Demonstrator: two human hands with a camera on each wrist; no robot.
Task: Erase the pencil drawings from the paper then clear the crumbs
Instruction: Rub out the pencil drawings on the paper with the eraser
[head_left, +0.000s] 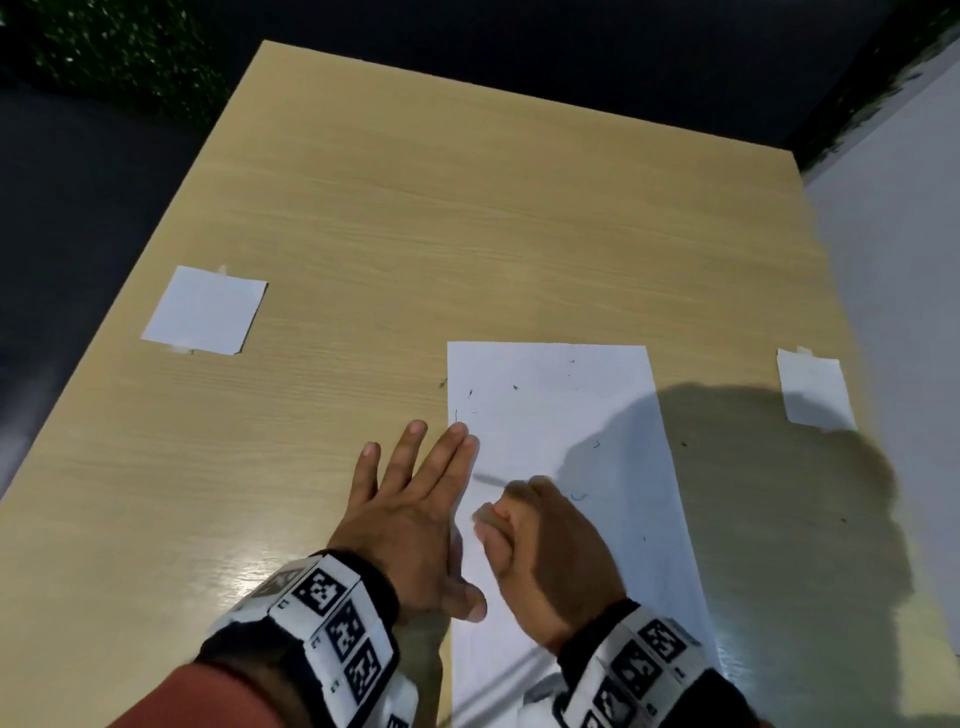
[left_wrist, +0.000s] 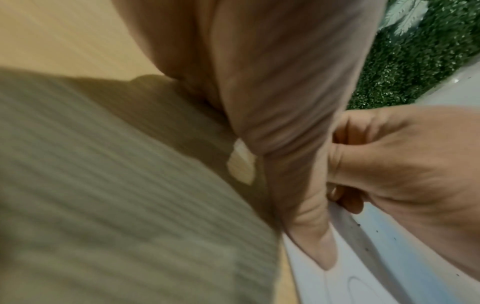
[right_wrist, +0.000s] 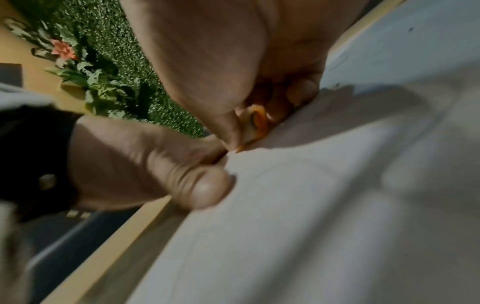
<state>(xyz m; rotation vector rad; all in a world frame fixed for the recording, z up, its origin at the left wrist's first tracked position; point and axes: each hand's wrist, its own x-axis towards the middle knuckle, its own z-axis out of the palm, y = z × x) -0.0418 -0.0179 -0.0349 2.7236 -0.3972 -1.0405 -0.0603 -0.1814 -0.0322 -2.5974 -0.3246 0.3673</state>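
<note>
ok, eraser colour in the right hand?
Whitish with an orange band; the eraser shows best in the right wrist view.

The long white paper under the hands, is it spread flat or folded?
Spread flat. The paper lies open on the table, its far corners down, with the left hand pressing its left edge.

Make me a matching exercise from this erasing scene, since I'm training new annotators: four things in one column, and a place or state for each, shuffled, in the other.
Things:
1. left hand
2. right hand
3. eraser crumbs
4. small white square

Places or states:
A. scattered as dark specks over the far part of the paper
B. fingers curled round a small eraser, pressed to the sheet
C. lies alone on the table, far left
D. flat, fingers spread, on the sheet's left edge

Pairs: 1-D, 2-B, 3-A, 4-C
</note>
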